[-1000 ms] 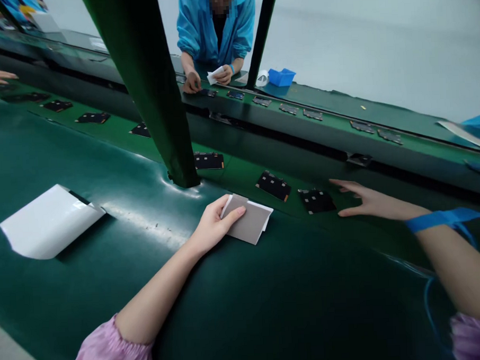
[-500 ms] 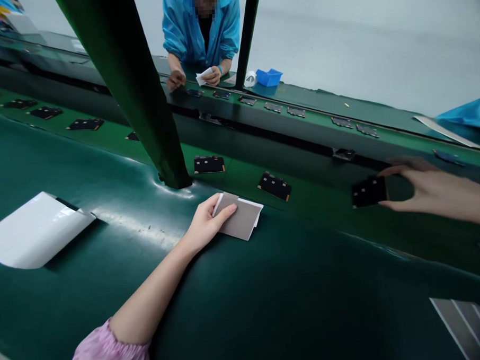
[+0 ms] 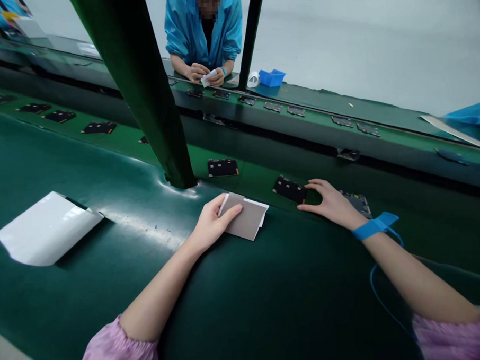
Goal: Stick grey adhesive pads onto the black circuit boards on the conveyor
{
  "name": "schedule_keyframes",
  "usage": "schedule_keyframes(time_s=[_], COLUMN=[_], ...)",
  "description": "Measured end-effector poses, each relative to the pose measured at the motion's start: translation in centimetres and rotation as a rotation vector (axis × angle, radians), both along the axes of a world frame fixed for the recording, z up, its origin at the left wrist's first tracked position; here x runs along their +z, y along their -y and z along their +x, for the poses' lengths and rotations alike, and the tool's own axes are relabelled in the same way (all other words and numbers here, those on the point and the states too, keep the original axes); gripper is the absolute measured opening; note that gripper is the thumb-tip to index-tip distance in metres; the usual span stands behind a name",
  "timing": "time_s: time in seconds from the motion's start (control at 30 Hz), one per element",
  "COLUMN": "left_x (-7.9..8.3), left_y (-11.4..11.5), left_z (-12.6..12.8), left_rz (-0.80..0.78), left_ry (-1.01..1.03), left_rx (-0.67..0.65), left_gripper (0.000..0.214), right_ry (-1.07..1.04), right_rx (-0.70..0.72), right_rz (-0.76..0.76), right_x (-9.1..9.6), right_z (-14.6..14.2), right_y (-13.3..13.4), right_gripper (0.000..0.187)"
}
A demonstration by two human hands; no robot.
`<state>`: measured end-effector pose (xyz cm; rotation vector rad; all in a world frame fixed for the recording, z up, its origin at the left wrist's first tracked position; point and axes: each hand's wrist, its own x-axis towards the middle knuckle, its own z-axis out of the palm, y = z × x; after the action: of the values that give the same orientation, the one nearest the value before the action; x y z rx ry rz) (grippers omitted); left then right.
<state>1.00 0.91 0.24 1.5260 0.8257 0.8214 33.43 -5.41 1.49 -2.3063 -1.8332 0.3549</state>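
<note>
Both bare forearms stretch forward out of pink sleeves. The left hand lies low, palm turned inward, fingers curled shut and the thumb pressed flat across the top. The right arm comes in from the right, elbow bent, with a blue strap around the wrist. The right hand is palm down and arched, thumb and fingers spread apart, fingertips pointing left.

a thin stack of grey sheets lies flat, pinned by the left hand; at its 2 o'clock, a black board lies flat.
</note>
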Motion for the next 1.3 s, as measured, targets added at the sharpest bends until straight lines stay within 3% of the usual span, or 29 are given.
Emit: schedule_keyframes(time_s=[0.13,0.27,0.4,0.53,0.67,0.77,0.87,1.07,1.3], left_x=[-0.1,-0.1,0.0,0.0,0.0,0.1,0.2,0.2,0.3], left_y=[0.0,0.0,0.0,0.1,0.1,0.1,0.1,0.1,0.2], left_z=[0.0,0.0,0.0,0.0,0.1,0.1,0.1,0.1,0.1], left_rz=[-0.003,0.0,-0.004,-0.015,-0.024,-0.007,0.004,-0.018,-0.026], left_ry=[0.02,0.022,0.02,0.032,0.044,0.045,0.054,0.083,0.085], left_rx=[-0.005,-0.005,-0.016,-0.02,-0.028,-0.02,-0.018,-0.05,-0.065], left_gripper=[0.03,0.03,0.031,0.031,0.031,0.029,0.027,0.028,0.024], right_ry=[0.009,0.115,0.221,0.132,-0.177,-0.414,-0.542,-0.571,-0.505], right_rx=[-0.052,-0.078,-0.049,0.091,0.153,0.274,0.345,0.308,0.389], right_rz=[0.097,0.234,0.241,0.178,0.261,0.351,0.33,0.256,0.252], right_x=[0.2,3.8,6.5,4.1,1.7,2.4,3.6,4.1,4.1], right_z=[0.7,2.2,2.6,0.4,-5.5,-10.4,-13.3,-13.5,-14.0], right_y=[1.2,2.0,1.1,-1.6,-3.6,-4.0,-3.9,-3.9,-3.6], right_gripper=[0.064,0.058,0.06,0.062,0.049,0.035,0.029,0.026,0.023])
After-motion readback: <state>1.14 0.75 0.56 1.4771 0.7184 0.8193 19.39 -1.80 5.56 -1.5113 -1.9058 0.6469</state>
